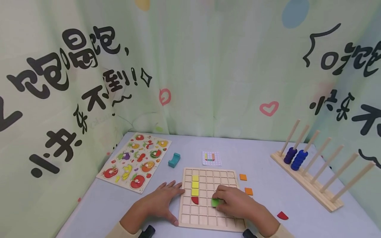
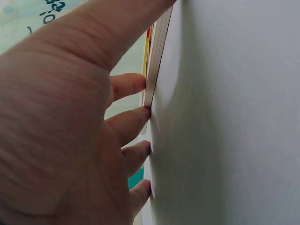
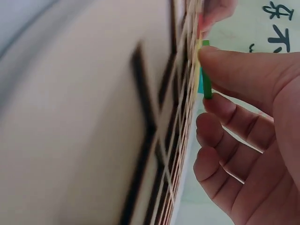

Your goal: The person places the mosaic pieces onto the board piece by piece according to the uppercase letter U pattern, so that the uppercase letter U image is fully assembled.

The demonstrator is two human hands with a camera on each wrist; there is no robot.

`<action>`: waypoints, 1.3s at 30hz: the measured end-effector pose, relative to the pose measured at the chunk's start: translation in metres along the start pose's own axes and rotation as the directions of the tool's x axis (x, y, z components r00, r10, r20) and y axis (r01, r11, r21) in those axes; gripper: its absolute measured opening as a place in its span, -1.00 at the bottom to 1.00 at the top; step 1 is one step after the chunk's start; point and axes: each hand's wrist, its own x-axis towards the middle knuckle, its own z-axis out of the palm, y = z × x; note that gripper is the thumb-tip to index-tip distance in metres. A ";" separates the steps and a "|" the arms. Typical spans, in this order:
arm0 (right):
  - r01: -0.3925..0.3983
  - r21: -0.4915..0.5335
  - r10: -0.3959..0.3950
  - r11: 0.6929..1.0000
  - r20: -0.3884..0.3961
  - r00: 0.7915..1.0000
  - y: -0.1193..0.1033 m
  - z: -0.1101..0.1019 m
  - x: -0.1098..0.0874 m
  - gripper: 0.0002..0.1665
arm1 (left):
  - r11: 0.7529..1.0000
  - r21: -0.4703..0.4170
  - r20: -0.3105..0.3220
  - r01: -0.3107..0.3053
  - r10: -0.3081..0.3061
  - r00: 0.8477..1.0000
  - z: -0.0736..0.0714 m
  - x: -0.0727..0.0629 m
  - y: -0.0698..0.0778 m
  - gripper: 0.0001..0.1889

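A wooden grid board (image 1: 201, 219) lies on the table before me. My left hand (image 1: 160, 201) rests along its left edge, fingers spread, with thumb and fingertips touching the side. Between the thumb and a finger of my right hand (image 1: 232, 200) is a thin green piece (image 1: 215, 202), pinched over the board's middle; the right wrist view shows this green piece (image 3: 207, 84) on edge. Three yellow squares (image 1: 195, 184) stand in a column in the grid, with a red quarter-circle piece (image 1: 194, 200) just below them.
Right of the board lie orange squares (image 1: 243, 177) and a red piece (image 1: 282, 216). Behind it are a pattern card (image 1: 211, 158) and a teal block (image 1: 174, 160). A fruit puzzle board (image 1: 135, 162) lies left; a peg stand (image 1: 309, 181) with blue beads stands right.
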 end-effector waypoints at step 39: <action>0.034 0.000 -0.033 0.999 -0.040 0.999 -0.021 0.016 0.029 -0.75 | 1.000 0.016 0.011 0.005 -0.005 1.000 -0.003 -0.002 0.002 0.13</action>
